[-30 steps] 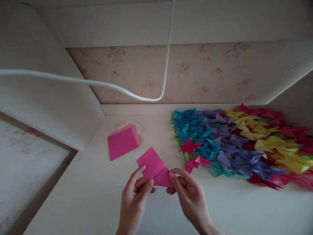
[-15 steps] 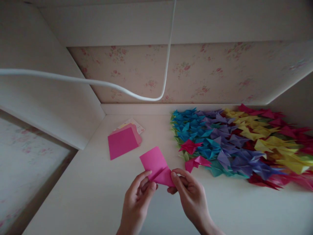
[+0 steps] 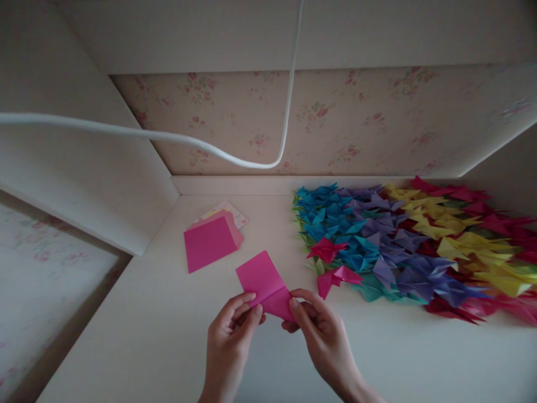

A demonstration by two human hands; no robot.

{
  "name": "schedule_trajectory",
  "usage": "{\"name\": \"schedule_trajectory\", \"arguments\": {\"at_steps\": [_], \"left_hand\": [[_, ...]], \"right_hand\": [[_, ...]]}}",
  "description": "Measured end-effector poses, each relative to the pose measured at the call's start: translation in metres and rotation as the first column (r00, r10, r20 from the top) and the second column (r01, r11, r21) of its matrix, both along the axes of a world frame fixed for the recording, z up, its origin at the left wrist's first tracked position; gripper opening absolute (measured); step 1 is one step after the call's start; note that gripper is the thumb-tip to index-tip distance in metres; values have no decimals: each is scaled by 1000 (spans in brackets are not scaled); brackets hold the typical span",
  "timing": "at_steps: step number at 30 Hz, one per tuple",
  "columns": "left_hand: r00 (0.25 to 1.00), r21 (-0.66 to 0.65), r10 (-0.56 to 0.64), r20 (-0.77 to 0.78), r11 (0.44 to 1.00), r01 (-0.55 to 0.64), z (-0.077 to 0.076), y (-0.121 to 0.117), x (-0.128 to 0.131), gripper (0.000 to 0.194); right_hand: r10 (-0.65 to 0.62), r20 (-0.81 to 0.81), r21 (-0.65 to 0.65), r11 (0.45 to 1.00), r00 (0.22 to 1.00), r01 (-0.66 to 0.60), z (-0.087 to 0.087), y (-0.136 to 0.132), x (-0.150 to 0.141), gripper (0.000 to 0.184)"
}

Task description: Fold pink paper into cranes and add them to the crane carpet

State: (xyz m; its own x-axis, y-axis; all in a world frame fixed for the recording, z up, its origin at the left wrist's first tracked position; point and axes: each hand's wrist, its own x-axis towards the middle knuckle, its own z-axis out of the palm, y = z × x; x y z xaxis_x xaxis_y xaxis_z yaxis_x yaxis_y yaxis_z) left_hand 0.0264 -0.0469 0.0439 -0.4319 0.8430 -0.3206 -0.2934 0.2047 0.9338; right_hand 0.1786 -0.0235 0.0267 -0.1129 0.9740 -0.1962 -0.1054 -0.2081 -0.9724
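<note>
A piece of pink origami paper with a crease across it is held up between both hands, over the white desk. My left hand pinches its lower left edge between thumb and fingers. At the right edge, the thumb and fingers of my right hand are closed on the same paper. Beyond the left hand lies a stack of magenta paper squares, with lighter pink sheets under the top one. Two pink folded paper figures rest just past the right hand.
Many folded paper figures in blue, purple, yellow and red cover the desk's right side. A white cable hangs in front of the floral back wall. White panels enclose the desk at left and above.
Both hands and the pink paper have shifted slightly left. The paper's crease looks flatter now, with the lower part spread out more. The stack and the folded figures stay put.
</note>
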Motion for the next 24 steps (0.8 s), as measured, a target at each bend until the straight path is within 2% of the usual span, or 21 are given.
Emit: {"name": "schedule_trajectory", "arguments": {"at_steps": [4, 8, 11, 15, 24], "left_hand": [[1000, -25, 27, 5, 999, -27, 0, 4, 0, 39], [996, -30, 87, -18, 996, -87, -2, 6, -1, 39], [994, -28, 106, -22, 994, -107, -4, 6, -2, 40], [992, -12, 122, -22, 992, -122, -6, 6, -2, 41], [991, 13, 130, 19, 991, -130, -9, 4, 2, 37]], "right_hand": [[72, -3, -2, 997, 997, -72, 3, -2, 2, 35], [120, 48, 77, 989, 992, -124, 2, -5, 4, 35], [61, 129, 135, 988, 990, -79, -1, -4, 5, 22], [22, 141, 116, 992, 990, -39, -3, -3, 5, 24], [-107, -95, 25, 994, 990, 110, -6, -6, -3, 23]]}}
